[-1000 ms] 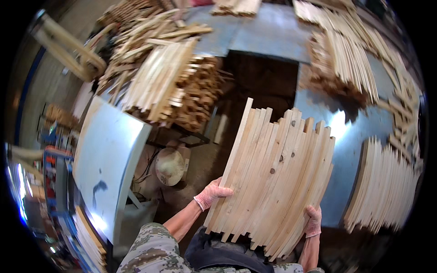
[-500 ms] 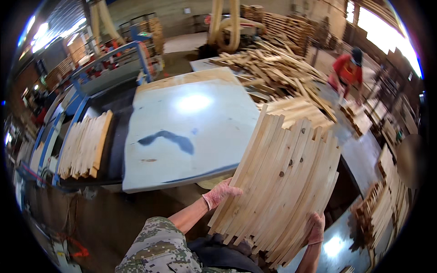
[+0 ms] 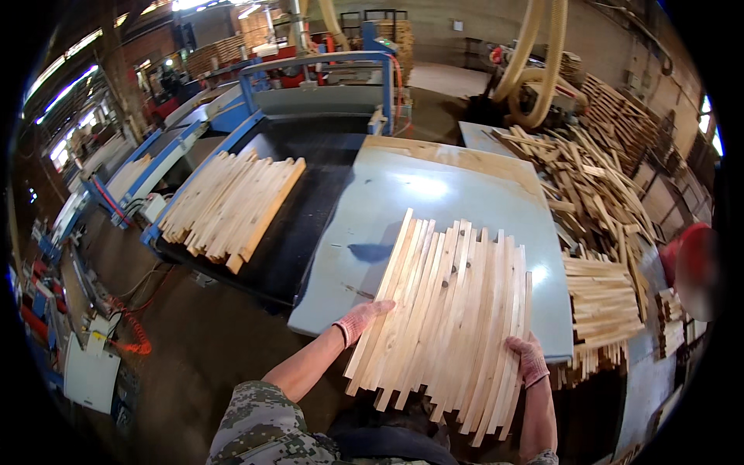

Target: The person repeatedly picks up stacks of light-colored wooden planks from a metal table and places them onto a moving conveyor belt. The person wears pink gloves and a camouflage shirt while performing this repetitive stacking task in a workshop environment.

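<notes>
Between my two gloved hands is a row of wooden strips, pressed side by side with uneven ends and a few dark knots. My left hand grips the row's left edge, its thumb lying over the top. On the right edge, my right hand closes round the outermost strips. The far part of the row overlaps the pale grey-blue tabletop; whether it touches the surface I cannot tell. The near ends reach back toward my body. Fingers beneath the row are hidden.
Left of the tabletop, another row of strips lies on a black conveyor belt with a blue frame. Rightward are stacked strips and a heap of loose wood. A red, blurred shape stands at the right edge.
My view has swung left toward the conveyor. Both hands have carried the row of strips leftward, over the tabletop's near side, and its tilt looks smaller.
</notes>
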{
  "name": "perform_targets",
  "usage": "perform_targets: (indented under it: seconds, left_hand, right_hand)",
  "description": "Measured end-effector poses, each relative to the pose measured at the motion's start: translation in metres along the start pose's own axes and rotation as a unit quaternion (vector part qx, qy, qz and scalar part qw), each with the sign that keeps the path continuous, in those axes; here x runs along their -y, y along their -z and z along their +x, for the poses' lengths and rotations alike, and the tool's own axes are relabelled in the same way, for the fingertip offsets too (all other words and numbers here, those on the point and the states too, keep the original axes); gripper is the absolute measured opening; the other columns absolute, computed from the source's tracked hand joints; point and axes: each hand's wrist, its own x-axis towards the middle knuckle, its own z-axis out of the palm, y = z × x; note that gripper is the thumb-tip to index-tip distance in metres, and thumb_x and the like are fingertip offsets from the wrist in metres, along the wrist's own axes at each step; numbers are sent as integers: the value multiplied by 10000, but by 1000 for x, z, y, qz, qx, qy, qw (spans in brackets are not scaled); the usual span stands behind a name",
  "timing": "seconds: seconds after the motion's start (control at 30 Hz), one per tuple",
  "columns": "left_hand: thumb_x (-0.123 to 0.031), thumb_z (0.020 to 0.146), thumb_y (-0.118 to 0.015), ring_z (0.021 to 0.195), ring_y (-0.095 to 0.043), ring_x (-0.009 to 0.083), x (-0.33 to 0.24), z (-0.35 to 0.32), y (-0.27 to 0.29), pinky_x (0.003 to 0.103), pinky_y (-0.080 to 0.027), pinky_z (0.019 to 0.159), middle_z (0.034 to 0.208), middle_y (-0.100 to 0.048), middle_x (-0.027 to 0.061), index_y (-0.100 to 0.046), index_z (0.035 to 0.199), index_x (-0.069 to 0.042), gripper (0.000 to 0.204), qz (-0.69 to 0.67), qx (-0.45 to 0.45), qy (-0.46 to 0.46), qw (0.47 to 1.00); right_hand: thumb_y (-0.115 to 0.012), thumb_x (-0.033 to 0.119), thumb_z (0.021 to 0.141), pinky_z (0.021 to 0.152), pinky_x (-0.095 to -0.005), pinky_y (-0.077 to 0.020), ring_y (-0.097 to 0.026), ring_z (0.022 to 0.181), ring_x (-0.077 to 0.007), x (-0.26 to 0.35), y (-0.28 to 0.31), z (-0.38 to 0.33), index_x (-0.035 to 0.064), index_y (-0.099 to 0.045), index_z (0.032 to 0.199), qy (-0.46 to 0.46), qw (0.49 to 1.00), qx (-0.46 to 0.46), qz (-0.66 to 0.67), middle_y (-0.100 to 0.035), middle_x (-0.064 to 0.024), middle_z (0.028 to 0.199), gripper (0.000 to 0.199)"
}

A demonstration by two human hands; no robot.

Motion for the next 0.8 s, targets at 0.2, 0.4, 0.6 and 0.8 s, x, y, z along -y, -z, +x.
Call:
perform_targets:
  seconds: [0.2, 0.4, 0.6, 0.8]
  left_hand:
    - [-564, 993, -716, 1355, -609, 300, -49, 32, 35, 444, -483, 1153, 1503, -606, 219, -446, 1582, 54, 895, 133, -107, -130, 977]
    - [-758, 939, -642, 1460, -531, 399, -135, 80, 71, 483, -443, 1197, 1568, -530, 281, -342, 1673, -44, 1066, 555, -264, 34, 788]
    - [-771, 891, -664, 1563, -409, 396, -148, 75, 86, 445, -370, 1258, 1725, -345, 265, -352, 1698, -124, 1081, 563, -371, 12, 738]
    - [-748, 943, -605, 1642, -241, 400, -137, 51, 161, 506, -212, 1326, 1769, -246, 257, -313, 1713, -129, 1030, 616, -432, 8, 659]
  right_hand:
    - [-809, 87, 828, 894, -454, -640, -749, 962, -297, 23, -58, 66, -85, -532, 1402, -22, 998, 48, 15, -727, -191, 1150, 661]
    - [-793, 70, 843, 881, -424, -636, -750, 973, -287, 31, -119, 131, -87, -541, 1379, -19, 998, 54, 40, -726, -198, 1152, 612]
    - [-815, 81, 846, 866, -401, -626, -740, 965, -261, 44, -204, 174, -78, -522, 1405, -20, 996, 77, 24, -729, -181, 1166, 651]
    - [-814, 66, 876, 854, -402, -624, -746, 956, -263, 24, -307, 208, -53, -545, 1378, -28, 990, 128, 47, -743, -175, 1141, 582]
